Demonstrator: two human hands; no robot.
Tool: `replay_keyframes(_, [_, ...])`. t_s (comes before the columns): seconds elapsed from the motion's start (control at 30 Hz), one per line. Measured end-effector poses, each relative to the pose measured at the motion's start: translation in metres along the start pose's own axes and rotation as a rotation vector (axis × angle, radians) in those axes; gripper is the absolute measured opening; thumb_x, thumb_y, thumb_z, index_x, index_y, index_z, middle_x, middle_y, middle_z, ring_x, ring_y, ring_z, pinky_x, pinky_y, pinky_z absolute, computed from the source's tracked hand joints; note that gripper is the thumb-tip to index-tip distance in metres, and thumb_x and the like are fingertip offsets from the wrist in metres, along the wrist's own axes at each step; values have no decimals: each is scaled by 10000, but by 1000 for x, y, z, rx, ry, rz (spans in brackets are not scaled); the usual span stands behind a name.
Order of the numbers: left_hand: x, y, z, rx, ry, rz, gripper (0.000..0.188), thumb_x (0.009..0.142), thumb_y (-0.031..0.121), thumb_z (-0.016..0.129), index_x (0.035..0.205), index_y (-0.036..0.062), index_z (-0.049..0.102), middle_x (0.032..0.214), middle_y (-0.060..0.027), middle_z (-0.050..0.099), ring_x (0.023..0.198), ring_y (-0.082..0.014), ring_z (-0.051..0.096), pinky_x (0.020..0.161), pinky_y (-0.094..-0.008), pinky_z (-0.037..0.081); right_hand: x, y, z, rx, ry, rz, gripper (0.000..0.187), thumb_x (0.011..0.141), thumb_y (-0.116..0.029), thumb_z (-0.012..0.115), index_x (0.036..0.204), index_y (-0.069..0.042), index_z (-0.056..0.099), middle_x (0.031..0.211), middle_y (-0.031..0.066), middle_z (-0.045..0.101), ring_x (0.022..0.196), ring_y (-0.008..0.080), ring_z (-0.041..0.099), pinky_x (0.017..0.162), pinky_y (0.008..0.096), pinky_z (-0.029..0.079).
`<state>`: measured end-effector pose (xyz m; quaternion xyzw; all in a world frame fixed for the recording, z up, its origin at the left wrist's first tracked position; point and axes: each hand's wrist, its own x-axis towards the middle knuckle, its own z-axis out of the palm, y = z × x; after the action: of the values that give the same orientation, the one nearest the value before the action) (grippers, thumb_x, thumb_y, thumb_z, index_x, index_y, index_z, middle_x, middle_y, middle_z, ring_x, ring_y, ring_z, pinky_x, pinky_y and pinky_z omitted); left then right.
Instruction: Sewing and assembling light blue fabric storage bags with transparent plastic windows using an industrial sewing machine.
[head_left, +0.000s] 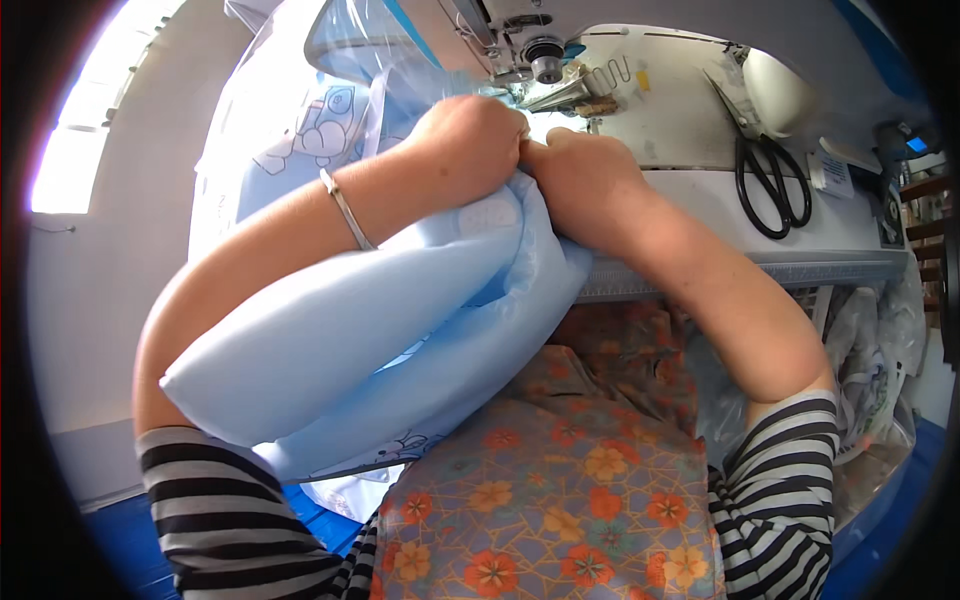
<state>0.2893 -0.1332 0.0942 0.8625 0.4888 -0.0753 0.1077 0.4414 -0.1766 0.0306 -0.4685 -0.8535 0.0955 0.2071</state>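
Observation:
A puffy light blue padded fabric piece (pixel 330 345) with a soft sheen lies folded over itself across my lap and up to the sewing machine (pixel 545 60). My left hand (pixel 468 140), with a bangle on its wrist, is closed at the top edge of this fabric. Close against it, my right hand (pixel 585 185) is closed too, fingers pinched at the same edge. Both hands are just in front of the machine's needle area. My fingertips and the bit of edge between them are mostly hidden by the hands.
Black-handled scissors (pixel 770 180) lie on the machine bed at the right, beside a white rounded object (pixel 777 92). More printed blue fabric (pixel 320 130) spreads at the left under clear plastic. A ruler strip (pixel 740 273) edges the table. Plastic bags (pixel 870 350) hang below right.

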Motion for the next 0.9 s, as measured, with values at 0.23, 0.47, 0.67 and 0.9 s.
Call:
replay_keyframes(0.23, [-1,-15,11,-184,103,163,246,842,58,496,984,64,696,953,-188,670,919,-371,628,807,-433,496,2,-5,0,70,41,78,190,862,-159,508,940,-32,627,826,169,640,767,362,649,663,463,519])
replay_keyframes(0.47, [-16,-36,0,-62,184,413,259,868,107,531,1072,54,681,1107,-151,652,1107,-348,567,972,-417,438,14,-12,11,62,56,70,181,850,-159,514,904,-33,632,803,189,645,757,370,646,651,468,517])
replay_keyframes(0.67, [-137,-16,-70,-134,-86,287,558,877,385,627,1290,21,538,1300,-194,547,1231,-354,498,1041,-423,404,14,-14,8,154,154,152,170,842,-165,498,845,-35,608,822,197,657,794,398,638,719,485,501])
replay_keyframes(0.9, [-159,-39,-18,-348,-215,-265,510,857,364,655,1249,49,566,1120,-200,647,1038,-355,626,926,-396,489,-41,-34,14,1850,271,662,382,939,-131,511,1296,4,514,1170,95,631,1061,177,603,884,341,477])
